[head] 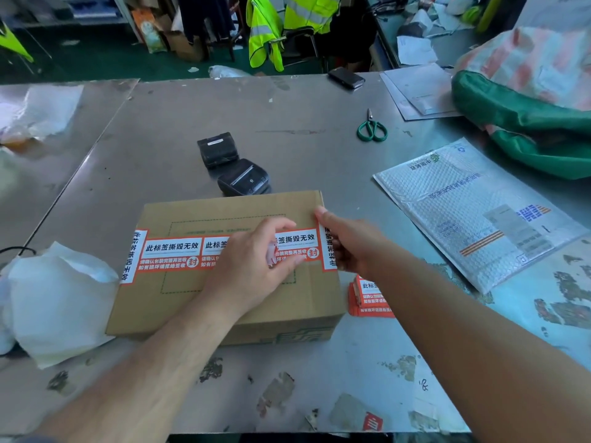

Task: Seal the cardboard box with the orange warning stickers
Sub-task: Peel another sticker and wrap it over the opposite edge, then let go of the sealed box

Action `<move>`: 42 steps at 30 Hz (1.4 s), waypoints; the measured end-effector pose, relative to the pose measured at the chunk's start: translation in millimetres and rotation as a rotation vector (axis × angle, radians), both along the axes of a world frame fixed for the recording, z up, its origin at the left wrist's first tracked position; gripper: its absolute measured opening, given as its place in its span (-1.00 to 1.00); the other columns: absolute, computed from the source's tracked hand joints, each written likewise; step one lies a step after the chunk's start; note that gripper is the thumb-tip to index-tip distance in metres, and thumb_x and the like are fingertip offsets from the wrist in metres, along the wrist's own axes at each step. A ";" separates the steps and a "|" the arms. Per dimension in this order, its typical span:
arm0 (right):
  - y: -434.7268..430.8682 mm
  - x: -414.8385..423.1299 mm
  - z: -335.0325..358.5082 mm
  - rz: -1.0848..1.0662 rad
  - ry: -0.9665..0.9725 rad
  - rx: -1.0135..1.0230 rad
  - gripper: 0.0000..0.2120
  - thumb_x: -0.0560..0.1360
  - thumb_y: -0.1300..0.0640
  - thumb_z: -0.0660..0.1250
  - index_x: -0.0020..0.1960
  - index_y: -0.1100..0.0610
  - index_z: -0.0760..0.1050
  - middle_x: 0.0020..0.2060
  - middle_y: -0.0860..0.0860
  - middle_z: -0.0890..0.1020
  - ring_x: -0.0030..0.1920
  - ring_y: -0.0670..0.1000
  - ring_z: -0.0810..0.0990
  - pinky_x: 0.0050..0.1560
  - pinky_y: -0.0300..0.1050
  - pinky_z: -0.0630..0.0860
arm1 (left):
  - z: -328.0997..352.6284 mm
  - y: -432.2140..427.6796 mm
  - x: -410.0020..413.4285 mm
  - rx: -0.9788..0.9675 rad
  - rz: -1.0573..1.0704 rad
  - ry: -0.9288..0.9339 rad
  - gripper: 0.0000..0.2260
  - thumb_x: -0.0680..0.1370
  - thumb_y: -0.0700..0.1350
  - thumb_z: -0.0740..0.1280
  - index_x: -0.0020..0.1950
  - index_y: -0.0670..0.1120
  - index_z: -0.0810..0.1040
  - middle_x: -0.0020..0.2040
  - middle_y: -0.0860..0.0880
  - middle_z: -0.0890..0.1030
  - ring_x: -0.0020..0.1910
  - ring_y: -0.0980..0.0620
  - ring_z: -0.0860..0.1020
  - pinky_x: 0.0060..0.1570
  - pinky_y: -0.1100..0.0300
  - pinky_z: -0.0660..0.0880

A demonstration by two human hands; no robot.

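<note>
Cardboard box [144, 302], on counter [287, 123]: orange stickers [172, 252] pinched by left hand [252, 270] fingers; right hand [355, 247] fingers held flat against the right-edge sticker.

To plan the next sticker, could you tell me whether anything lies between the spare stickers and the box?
Nothing visible: the spare stickers lie right beside the cardboard box; only the right forearm crosses above them.

— Where's the box?
— The brown cardboard box [179, 310] lies flat before me, flaps closed.
— And the stickers?
— A row of orange warning stickers [171, 252] crosses its top; a spare stack [371, 298] lies just beside it.
</note>
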State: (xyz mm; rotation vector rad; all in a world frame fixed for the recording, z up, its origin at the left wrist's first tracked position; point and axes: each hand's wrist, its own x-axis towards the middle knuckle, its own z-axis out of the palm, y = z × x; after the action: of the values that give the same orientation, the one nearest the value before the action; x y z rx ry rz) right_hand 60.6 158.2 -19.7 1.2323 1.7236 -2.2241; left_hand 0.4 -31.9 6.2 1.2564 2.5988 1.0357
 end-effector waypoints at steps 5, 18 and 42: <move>0.3 -11.1 6.4 -0.065 -0.011 0.072 -0.55 0.34 -0.27 0.51 -0.17 0.11 0.52 -0.28 0.10 0.60 -0.30 0.08 0.55 -0.25 -0.09 0.49 | 0.9 0.6 -0.3 -0.003 0.023 0.023 -0.67 0.45 0.03 0.49 0.17 0.06 0.52 -0.26 0.26 0.53 -0.18 0.04 0.57 -0.16 0.22 0.40; -2.9 53.1 17.7 -0.194 0.028 0.021 -0.68 0.58 -0.04 0.28 -0.29 0.06 0.35 -0.43 0.04 0.39 -0.46 0.00 0.34 -0.38 -0.14 0.29 | -0.4 0.3 1.1 0.012 0.065 0.036 -0.79 0.48 0.01 0.45 0.07 0.10 0.53 -0.17 0.22 0.65 -0.19 0.19 0.59 -0.23 0.46 0.39; -96.8 15.9 97.9 -0.088 0.136 0.385 -0.69 0.58 0.07 0.24 -0.31 0.12 0.44 -0.47 0.01 0.48 -0.52 -0.05 0.43 -0.40 -0.15 0.36 | 49.7 -59.3 -52.8 0.442 0.223 -0.556 -0.62 0.51 0.14 0.00 -0.13 -0.01 0.55 -0.42 0.11 0.27 -0.44 0.09 0.23 -0.33 0.10 0.23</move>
State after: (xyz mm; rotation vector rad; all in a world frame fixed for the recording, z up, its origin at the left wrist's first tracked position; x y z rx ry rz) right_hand 76.4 61.4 78.2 1.2685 2.2751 -2.1309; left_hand -52.5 -91.2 55.9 0.5935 2.1683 1.7694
